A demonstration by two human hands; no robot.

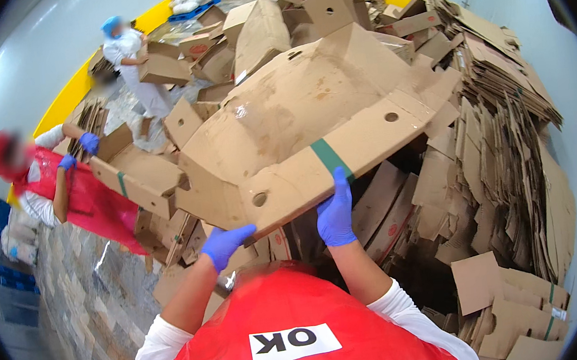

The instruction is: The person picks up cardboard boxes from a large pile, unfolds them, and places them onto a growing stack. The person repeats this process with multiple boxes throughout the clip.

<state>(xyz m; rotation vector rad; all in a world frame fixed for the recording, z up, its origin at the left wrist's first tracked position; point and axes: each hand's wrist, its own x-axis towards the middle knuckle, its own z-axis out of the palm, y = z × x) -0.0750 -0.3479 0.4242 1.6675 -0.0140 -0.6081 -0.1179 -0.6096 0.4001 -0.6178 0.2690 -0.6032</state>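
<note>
I hold up a large flattened brown cardboard box with round holes and a green tape strip in front of me. My left hand, in a blue glove, grips its lower left edge from underneath. My right hand, also blue-gloved, grips the lower edge just below the green tape, fingers up on the face of the board. I wear a red plastic apron with a white label.
A big heap of flattened cardboard fills the right and back. At left a person in a red apron handles another box. Farther back a person in white carries a box. Stone floor lies at lower left, yellow curb behind.
</note>
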